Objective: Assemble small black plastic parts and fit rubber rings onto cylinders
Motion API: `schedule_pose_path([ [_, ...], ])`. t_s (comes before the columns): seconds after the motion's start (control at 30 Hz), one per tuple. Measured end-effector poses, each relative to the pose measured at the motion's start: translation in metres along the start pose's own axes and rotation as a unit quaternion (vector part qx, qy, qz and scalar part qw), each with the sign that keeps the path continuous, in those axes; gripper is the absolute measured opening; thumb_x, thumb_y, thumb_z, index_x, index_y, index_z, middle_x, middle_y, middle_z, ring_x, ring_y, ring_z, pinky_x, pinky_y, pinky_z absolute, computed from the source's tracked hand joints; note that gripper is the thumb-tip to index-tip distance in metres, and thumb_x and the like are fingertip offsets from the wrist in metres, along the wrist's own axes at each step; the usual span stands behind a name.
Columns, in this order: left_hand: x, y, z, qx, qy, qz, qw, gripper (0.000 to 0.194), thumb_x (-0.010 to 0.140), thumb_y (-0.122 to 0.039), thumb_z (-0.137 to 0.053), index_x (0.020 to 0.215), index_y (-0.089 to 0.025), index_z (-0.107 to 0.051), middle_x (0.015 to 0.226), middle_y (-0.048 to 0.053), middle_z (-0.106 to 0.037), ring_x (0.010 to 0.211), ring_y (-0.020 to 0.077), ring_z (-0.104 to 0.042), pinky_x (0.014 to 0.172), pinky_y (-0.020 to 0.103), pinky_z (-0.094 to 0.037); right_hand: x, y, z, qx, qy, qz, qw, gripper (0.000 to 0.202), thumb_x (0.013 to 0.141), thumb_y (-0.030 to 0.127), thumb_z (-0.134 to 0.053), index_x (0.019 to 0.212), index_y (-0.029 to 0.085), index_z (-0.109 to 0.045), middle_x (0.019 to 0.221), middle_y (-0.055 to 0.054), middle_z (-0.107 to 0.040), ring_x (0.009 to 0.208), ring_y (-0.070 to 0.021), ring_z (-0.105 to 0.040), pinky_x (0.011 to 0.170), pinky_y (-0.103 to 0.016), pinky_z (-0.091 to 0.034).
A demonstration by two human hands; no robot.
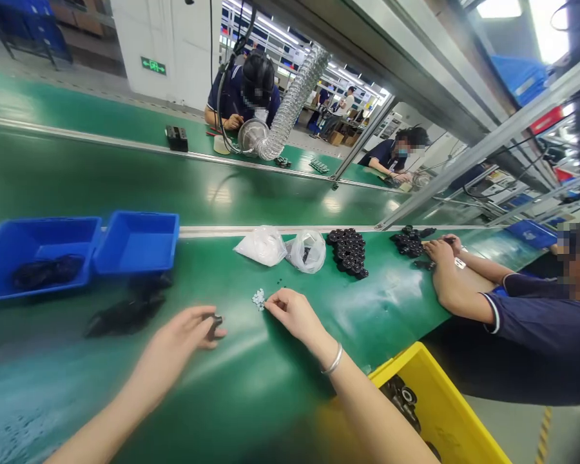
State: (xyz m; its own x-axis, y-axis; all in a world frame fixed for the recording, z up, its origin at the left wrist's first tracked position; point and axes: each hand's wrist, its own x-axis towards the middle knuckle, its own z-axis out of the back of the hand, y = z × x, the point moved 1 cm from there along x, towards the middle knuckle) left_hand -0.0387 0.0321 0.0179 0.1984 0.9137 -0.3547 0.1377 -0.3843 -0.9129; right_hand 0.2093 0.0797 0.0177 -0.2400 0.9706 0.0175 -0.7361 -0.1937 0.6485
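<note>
My left hand [193,328] is closed around a small black part [216,321], held just over the green work surface. Thumb and fingertips of my right hand [292,312] are pinched together at the edge of a small heap of pale blue-white pieces [258,298]; whatever sits between the fingertips is too small to make out. A few tiny black bits [281,282] lie just beyond the heap. Farther back are a white plastic bag [263,245] and a clear bag [307,251] with contents. Rows of round black parts [347,251] stand to their right.
Two blue bins [138,241] stand at the left, with blurred black parts [125,312] before them. A yellow crate [444,412] holding black parts is at the lower right. On the right, a co-worker's hands [442,250] handle parts. A metal post [415,187] slants behind.
</note>
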Motion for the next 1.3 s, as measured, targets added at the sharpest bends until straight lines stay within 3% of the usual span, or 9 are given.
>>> schedule_pose_path([
  [0.23,-0.005,0.000,-0.003,-0.160,0.028,0.068,0.984,0.041,0.087,-0.040,-0.057,0.116,-0.010,-0.056,0.111,0.018,-0.066,0.085,0.0238,-0.067,0.082,0.041,-0.050,0.003,-0.003,-0.011,-0.044,-0.036,0.013,0.998,0.014,0.087,0.029,-0.059,0.078,0.019,-0.063,0.071,0.000,-0.060,0.063,-0.0143,-0.055,0.057,-0.025,-0.044],
  [0.6,-0.005,0.002,0.001,-0.268,0.075,0.117,0.953,0.032,0.091,-0.028,-0.050,0.109,-0.006,-0.065,0.104,0.020,-0.070,0.067,0.0140,-0.059,0.065,0.028,-0.051,-0.007,-0.004,-0.022,-0.203,-0.074,0.176,0.961,0.018,0.098,0.022,-0.041,0.093,0.017,-0.057,0.087,-0.008,-0.057,0.078,-0.0180,-0.058,0.071,-0.032,-0.052],
  [0.8,-0.004,0.001,0.001,-0.259,0.067,0.107,0.957,0.030,0.090,-0.030,-0.054,0.110,-0.010,-0.064,0.101,0.014,-0.067,0.071,0.0129,-0.058,0.066,0.027,-0.051,-0.008,-0.006,-0.023,-0.196,-0.081,0.180,0.960,0.016,0.098,0.020,-0.041,0.093,0.017,-0.057,0.086,-0.007,-0.057,0.078,-0.0183,-0.059,0.072,-0.032,-0.052],
  [0.93,-0.005,0.001,0.003,-0.230,0.042,0.077,0.969,0.028,0.084,-0.028,-0.065,0.110,-0.018,-0.063,0.088,0.002,-0.058,0.068,0.0094,-0.053,0.057,0.022,-0.045,-0.007,-0.009,-0.020,-0.151,-0.088,0.172,0.969,0.018,0.097,0.023,-0.043,0.092,0.017,-0.059,0.084,-0.007,-0.058,0.077,-0.0184,-0.059,0.071,-0.032,-0.052],
  [1.03,-0.006,0.001,0.002,-0.199,0.046,0.060,0.977,0.029,0.082,-0.029,-0.067,0.109,-0.019,-0.062,0.091,0.001,-0.057,0.061,0.0060,-0.048,0.051,0.020,-0.039,-0.006,-0.006,-0.015,-0.095,-0.095,0.156,0.979,0.018,0.096,0.026,-0.045,0.088,0.018,-0.060,0.082,-0.006,-0.060,0.077,-0.0178,-0.058,0.070,-0.032,-0.050],
  [1.17,-0.006,0.006,-0.003,-0.110,0.073,0.026,0.991,0.031,0.080,-0.031,-0.067,0.107,-0.018,-0.058,0.102,0.006,-0.060,0.061,0.0094,-0.057,0.053,0.025,-0.044,-0.009,0.016,-0.009,0.009,-0.079,0.114,0.990,0.019,0.094,0.026,-0.050,0.081,0.020,-0.061,0.075,-0.003,-0.059,0.063,-0.0136,-0.054,0.057,-0.026,-0.045],
  [1.3,-0.004,0.018,-0.008,-0.046,0.080,-0.019,0.996,0.034,0.078,-0.029,-0.065,0.109,-0.019,-0.054,0.106,0.007,-0.059,0.085,0.0215,-0.068,0.074,0.035,-0.052,-0.019,0.049,-0.015,0.067,-0.006,0.136,0.989,0.014,0.093,0.024,-0.053,0.084,0.021,-0.064,0.074,-0.002,-0.058,0.064,-0.0132,-0.055,0.056,-0.025,-0.044],
])
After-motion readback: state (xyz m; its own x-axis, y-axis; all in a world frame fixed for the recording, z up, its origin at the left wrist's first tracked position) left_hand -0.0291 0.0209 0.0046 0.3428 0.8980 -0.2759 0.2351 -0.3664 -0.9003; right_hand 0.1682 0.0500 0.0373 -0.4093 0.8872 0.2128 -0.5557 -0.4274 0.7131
